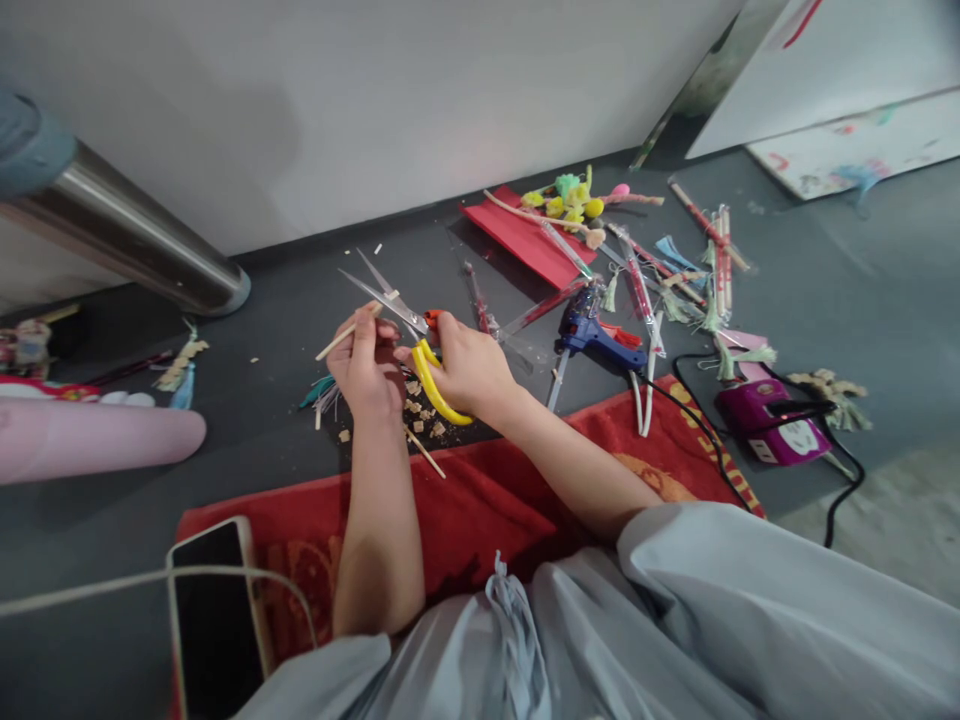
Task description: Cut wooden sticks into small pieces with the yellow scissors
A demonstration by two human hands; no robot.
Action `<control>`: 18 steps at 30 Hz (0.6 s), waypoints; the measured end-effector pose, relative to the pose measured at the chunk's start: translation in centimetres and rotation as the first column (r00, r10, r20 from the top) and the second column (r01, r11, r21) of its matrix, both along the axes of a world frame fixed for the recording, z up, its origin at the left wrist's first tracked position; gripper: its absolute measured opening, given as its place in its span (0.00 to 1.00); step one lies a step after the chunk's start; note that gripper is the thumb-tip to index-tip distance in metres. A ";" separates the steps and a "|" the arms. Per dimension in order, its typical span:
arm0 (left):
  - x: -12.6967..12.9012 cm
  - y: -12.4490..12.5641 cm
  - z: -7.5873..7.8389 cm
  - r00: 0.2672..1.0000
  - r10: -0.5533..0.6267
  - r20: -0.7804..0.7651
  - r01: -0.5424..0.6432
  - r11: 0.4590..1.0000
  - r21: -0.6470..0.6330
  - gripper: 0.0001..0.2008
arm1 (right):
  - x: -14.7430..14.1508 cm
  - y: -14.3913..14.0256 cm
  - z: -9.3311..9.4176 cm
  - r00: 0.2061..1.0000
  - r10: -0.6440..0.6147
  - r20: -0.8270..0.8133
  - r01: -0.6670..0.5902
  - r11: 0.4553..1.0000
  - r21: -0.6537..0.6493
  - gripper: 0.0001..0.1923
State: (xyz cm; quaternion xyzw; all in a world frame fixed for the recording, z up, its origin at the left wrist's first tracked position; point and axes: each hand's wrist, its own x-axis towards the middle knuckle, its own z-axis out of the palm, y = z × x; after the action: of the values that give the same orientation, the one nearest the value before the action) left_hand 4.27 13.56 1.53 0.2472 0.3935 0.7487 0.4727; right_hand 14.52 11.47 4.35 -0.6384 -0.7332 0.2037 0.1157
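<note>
My left hand [365, 365] pinches a thin wooden stick [337, 341], whose upper end lies between the scissor blades. In my right hand [471, 368] are scissors [433, 385] with yellow handles and parted metal blades pointing up and left. A small red-orange piece shows at the scissors' pivot by my right fingers. Below my hands, small cut wood pieces [418, 410] are scattered on the dark surface. Another wooden stick [424, 451] lies there, and teal and pale strands [321, 393] stick out beside my left wrist.
A blue glue gun [602, 338] and a red paper envelope [529, 240] lie to the right, among wrapped sticks and tassels. A purple power block [776, 420] with black cables sits farther right. A phone [214, 620] rests on a red towel [480, 500]; a pink cylinder [97, 438] lies left.
</note>
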 end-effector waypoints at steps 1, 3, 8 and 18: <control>0.0 0.0 0.0 1.000 -0.002 0.003 0.002 1.000 -0.010 0.12 | 0.0 0.0 0.0 1.000 -0.002 0.007 0.002 1.000 -0.004 0.35; 0.0 -0.1 0.0 1.000 -0.007 -0.002 0.007 0.999 -0.038 0.12 | 0.0 0.0 0.1 1.000 -0.003 0.016 0.003 1.000 -0.013 0.35; 0.1 0.0 -0.1 0.999 -0.004 -0.046 -0.001 0.994 -0.108 0.15 | 0.0 0.0 0.3 1.000 -0.014 0.017 0.015 0.999 -0.031 0.35; 0.7 0.1 -0.5 0.994 0.070 -0.085 -0.082 0.986 -0.144 0.19 | 0.2 0.3 -1.2 0.995 0.070 -0.068 -0.062 0.991 0.121 0.36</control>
State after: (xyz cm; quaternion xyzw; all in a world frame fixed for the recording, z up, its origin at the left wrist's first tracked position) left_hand 4.97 13.70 1.06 0.2262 0.4753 0.7247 0.4448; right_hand 14.75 11.82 3.17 -0.5980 -0.7600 0.1864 0.1731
